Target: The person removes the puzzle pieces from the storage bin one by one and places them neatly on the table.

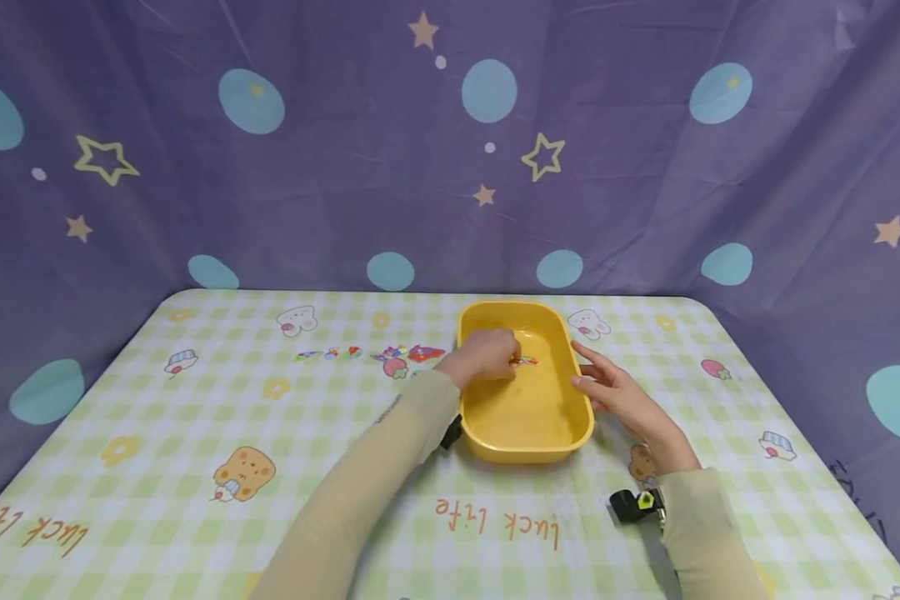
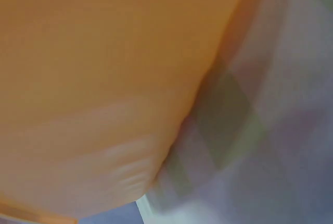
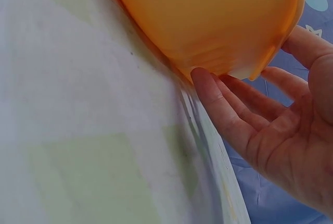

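Observation:
A yellow rectangular tray (image 1: 525, 457) with rounded corners lies on the table. My left hand (image 1: 483, 354) reaches over its left rim, its fingers curled down inside. At these fingertips a small colourful piece (image 1: 528, 361) shows, pinched by them; its kind is too small to tell. My right hand (image 1: 621, 396) touches the tray's right side, thumb at the rim. In the right wrist view the fingers (image 3: 229, 112) are extended along the tray's outer wall (image 3: 208, 21). Only the outer wall (image 2: 93, 67) fills the left wrist view, without the left hand.
Left of the tray, several small colourful pieces lie in a row, among them a red one (image 1: 425, 353) and a green one (image 1: 307, 356). A green-and-white checked cloth (image 1: 157, 450) covers the table. Behind hangs a purple curtain (image 1: 360, 183).

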The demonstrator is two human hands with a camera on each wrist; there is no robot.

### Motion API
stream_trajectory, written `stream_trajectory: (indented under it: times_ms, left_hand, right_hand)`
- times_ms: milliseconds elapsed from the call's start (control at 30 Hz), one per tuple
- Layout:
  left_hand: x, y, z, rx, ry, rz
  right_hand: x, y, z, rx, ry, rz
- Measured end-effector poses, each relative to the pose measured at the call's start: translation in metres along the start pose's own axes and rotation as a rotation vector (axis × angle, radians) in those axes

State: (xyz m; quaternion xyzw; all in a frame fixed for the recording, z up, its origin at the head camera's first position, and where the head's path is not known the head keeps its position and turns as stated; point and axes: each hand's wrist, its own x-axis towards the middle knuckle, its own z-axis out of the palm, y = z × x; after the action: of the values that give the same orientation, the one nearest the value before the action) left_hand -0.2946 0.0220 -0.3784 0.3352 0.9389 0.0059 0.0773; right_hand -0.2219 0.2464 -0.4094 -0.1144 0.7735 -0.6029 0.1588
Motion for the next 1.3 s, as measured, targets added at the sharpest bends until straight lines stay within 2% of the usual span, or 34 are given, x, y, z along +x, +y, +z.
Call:
stream_trajectory:
  times_ms: [267, 567, 733, 1100, 1300]
  left_hand:
    - [-0.001, 0.002, 0.001, -0.021, 0.025, 0.010]
    - [0.000, 0.001, 0.002, -0.003, 0.011, -0.008]
    - [0.000, 0.000, 0.002, -0.054, 0.013, -0.007]
    - [-0.006, -0.001, -0.005, -0.134, 0.080, 0.028]
    - [-0.017, -0.010, -0.013, -0.126, 0.160, 0.032]
  right_hand:
    - [0.001, 0.000, 0.000, 0.001, -0.002, 0.007]
    - [0.001, -0.001, 0.000, 0.000, -0.007, 0.013]
    - [0.000, -0.002, 0.000, 0.001, -0.003, 0.017]
    - [0.001, 0.000, -0.001, 0.004, 0.000, 0.015]
    - [0.000, -0.001, 0.000, -0.004, -0.004, 0.012]
